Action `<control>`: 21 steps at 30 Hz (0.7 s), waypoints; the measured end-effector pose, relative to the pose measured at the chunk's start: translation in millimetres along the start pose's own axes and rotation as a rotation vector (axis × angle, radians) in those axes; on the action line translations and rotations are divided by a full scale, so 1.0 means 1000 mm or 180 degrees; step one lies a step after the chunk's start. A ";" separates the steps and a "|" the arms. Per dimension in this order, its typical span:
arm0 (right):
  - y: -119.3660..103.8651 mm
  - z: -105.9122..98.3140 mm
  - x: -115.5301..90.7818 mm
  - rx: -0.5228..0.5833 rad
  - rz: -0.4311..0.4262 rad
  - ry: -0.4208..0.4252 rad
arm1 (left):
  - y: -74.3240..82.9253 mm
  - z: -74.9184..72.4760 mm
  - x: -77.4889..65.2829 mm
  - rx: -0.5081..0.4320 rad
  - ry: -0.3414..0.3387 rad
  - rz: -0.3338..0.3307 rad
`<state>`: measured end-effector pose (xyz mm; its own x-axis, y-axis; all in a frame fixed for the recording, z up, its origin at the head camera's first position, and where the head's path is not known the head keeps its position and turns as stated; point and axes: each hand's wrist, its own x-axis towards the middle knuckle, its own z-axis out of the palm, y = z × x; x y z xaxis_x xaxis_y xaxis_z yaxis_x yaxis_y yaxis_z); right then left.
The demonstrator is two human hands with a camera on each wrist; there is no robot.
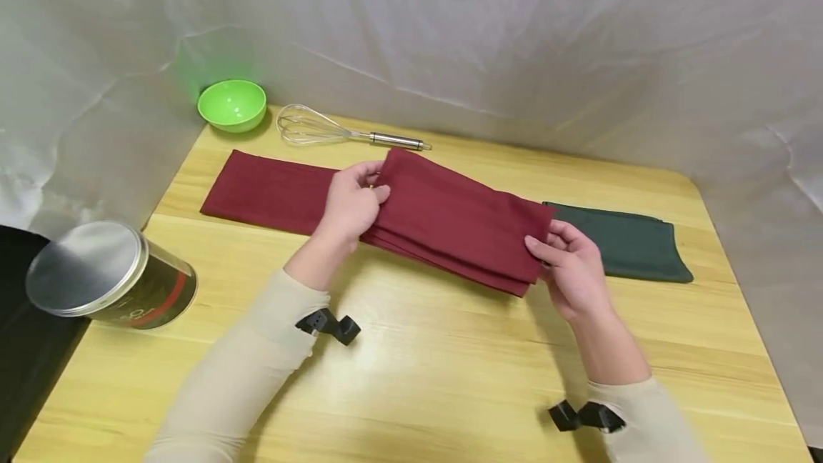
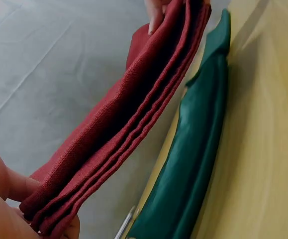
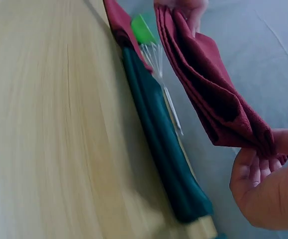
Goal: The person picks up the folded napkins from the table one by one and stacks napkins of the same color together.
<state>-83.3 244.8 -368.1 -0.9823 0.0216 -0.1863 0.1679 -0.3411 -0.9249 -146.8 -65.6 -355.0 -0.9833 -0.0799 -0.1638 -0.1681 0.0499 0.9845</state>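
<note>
A dark red folded cloth (image 1: 463, 216), several layers thick, is held up above the table between both hands. Its left end is pinched by my left hand (image 1: 350, 206), thumb on top and fingers underneath. At the opposite end my right hand (image 1: 575, 266) grips the edge between thumb and fingers. The layers show along the near edge in the left wrist view, with gaps between them. A second red cloth (image 1: 276, 188) lies flat on the table behind the left hand. Under and beyond the raised cloth lies a folded dark green cloth (image 1: 636, 245), partly hidden in the head view.
A whisk (image 1: 395, 140) lies at the table's back edge, beside a bright green bowl (image 1: 233, 109) in the back left corner. Near the left edge stands a dark can with a silver lid (image 1: 90, 266). Pale fabric (image 1: 450, 41) hangs behind the wooden table (image 1: 418, 377).
</note>
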 end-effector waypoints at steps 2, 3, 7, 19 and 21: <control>0.004 0.011 0.007 -0.0001 0.0026 -0.0018 | 0.000 -0.010 0.004 0.0065 0.0088 0.0037; 0.006 0.016 0.010 -0.0018 0.0032 -0.0018 | 0.000 -0.015 0.006 0.0098 0.0129 0.0039; 0.011 0.034 0.022 -0.0079 0.0087 -0.0029 | -0.001 -0.033 0.013 0.0201 0.0269 0.0041; 0.023 0.094 0.049 -0.0207 0.0123 -0.0051 | 0.001 -0.080 0.028 0.0519 0.0822 0.0120; 0.026 0.104 0.054 -0.0191 0.0134 -0.0073 | 0.001 -0.088 0.030 0.0520 0.0951 0.0112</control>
<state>-140.5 139.2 -368.1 -0.9757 -0.0135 -0.2185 0.2133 -0.2843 -0.9347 -170.5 -155.9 -353.2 -0.9286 -0.3621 -0.0805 -0.1672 0.2146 0.9623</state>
